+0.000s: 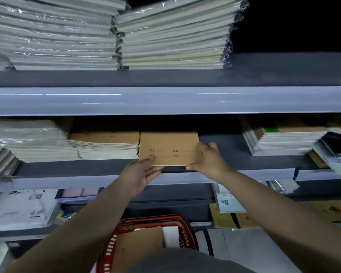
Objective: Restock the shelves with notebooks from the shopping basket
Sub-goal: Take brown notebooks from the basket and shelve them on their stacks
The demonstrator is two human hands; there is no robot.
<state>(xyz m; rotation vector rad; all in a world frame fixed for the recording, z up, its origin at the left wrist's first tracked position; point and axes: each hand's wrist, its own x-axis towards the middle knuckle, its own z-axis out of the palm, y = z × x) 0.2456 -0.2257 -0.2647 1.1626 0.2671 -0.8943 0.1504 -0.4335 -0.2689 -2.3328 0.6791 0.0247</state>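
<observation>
While it is steadied at two corners for square placement, a brown notebook at frame centre is held on the middle shelf, beside a matching stack; left hand and right hand are clamped on it. More notebooks are kept in the red basket, bottom centre.

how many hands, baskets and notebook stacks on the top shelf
hands: 2, left hand and right hand, both holding a brown notebook at the middle shelf
baskets: 1, red basket on the floor
stacks on the top shelf: 2, left stack and right stack
total: 5
</observation>
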